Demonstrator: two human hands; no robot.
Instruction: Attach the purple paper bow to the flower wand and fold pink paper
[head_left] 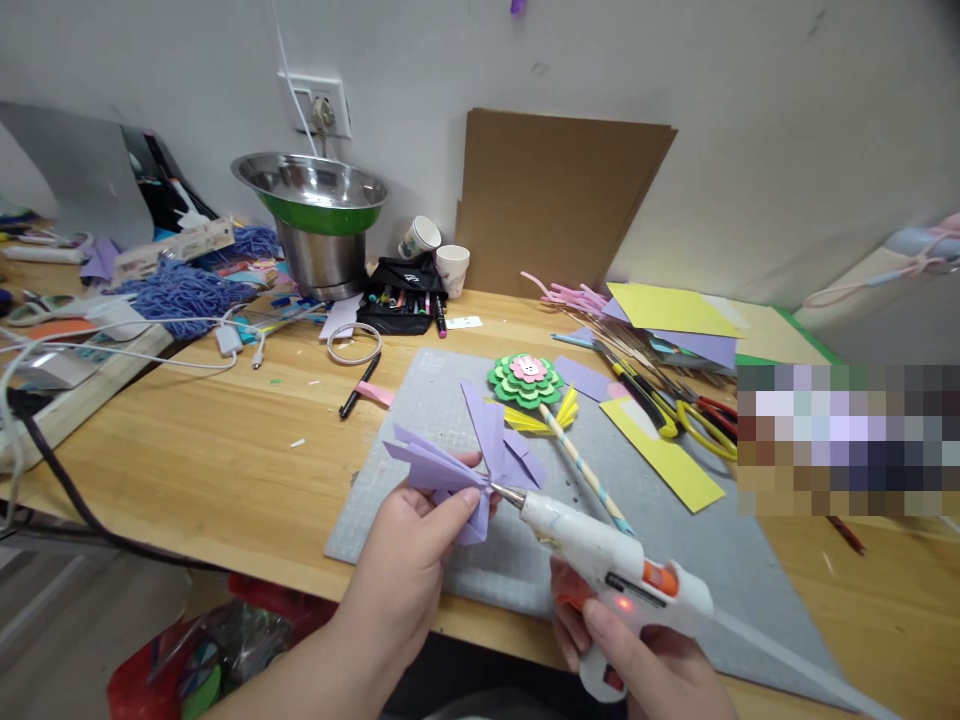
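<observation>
Left hand (pixel 416 545) is pinching folded purple paper (pixel 457 465), grip clamped; right hand (pixel 645 660) is gripping glue gun (pixel 607 560), nozzle touching the fold. Gluing step; next calls for steady trigger squeeze.

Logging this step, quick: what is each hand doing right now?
Left hand: closed, pinching the folded purple paper at its middle.
Right hand: closed around the glue gun, whose nozzle is at the paper's pinched centre.
</observation>
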